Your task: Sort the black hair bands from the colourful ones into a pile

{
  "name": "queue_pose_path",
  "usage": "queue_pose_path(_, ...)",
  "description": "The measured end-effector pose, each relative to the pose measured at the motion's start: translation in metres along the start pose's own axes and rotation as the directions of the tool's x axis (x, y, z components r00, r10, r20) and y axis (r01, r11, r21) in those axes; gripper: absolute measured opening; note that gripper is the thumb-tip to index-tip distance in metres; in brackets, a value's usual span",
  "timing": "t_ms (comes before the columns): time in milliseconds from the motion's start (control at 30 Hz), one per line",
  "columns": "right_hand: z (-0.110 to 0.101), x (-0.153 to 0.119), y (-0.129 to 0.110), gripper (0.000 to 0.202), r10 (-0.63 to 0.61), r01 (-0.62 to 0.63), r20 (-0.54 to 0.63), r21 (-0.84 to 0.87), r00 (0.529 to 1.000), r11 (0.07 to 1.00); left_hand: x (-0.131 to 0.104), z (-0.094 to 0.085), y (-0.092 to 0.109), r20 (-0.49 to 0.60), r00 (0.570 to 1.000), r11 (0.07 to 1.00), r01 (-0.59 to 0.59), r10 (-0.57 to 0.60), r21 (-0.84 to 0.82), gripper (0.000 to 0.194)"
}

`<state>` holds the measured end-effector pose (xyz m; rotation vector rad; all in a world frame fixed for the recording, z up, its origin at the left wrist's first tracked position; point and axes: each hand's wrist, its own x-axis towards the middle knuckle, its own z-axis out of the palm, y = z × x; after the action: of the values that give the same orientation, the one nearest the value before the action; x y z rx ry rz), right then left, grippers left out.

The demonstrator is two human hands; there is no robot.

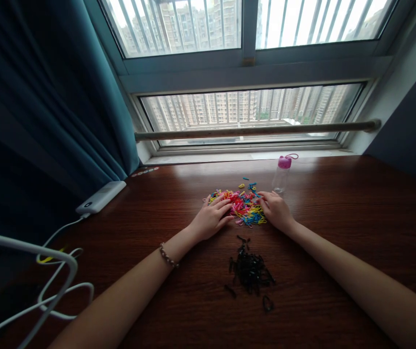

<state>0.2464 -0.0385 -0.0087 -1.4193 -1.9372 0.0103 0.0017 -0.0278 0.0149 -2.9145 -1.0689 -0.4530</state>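
Note:
A pile of small multicoloured elastic hair ties (242, 206), pink, red, yellow and blue, lies on the brown wooden table (157, 208). My left hand (212, 218) rests palm down on the pile's left side, with its fingers spread and nothing held in them. At the right edge of the pile is my right hand (276, 211). Its fingers are bent together at the blue and yellow ties, and what lies between the fingertips is too small to make out. Closer to me sits a separate heap of black hair ties (251, 271), with a few loose ones around it.
Behind my right hand stands a clear bottle (280, 179) with a pink lid. A white power bank (101, 198) with a cable lies at the left by the blue curtain (66, 97). A thick white tube (29, 246) curves across the lower left. A barred window is at the back.

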Motion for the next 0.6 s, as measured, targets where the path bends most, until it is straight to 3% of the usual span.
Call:
queue_pose_path(167, 0.0, -0.001, -0.006, 0.027, -0.168, 0.162, 0.117, 0.053, 0.979, 0.985, -0.001, 0.0, 0.002, -0.067, 0.997, 0.999, 0.032, -0.03, 0.034, 0.035)
queue_pose_path(333, -0.001, -0.003, -0.008, 0.025, -0.087, 0.089, 0.028, -0.068, 0.996, 0.994, -0.001, 0.001, 0.004, -0.142, 0.99, 0.997, 0.013, -0.002, 0.074, 0.039)
queue_pose_path(400, -0.002, -0.003, -0.011, 0.027, -0.111, 0.112, 0.021, -0.051, 0.994, 0.992, 0.0, -0.001, 0.006, -0.149, 0.987, 0.995, -0.054, 0.066, 0.081, 0.044)
queue_pose_path(500, -0.004, -0.003, -0.015, 0.03, -0.169, 0.17, 0.058, -0.022, 0.984, 0.985, 0.001, -0.006, 0.009, -0.068, 0.968, 0.969, -0.24, 0.243, 0.052, 0.049)
queue_pose_path(600, -0.002, -0.003, -0.013, 0.029, -0.095, 0.097, 0.031, -0.061, 0.995, 0.993, 0.001, -0.01, 0.012, 0.016, 0.944, 0.944, -0.33, 0.33, -0.01, 0.048)
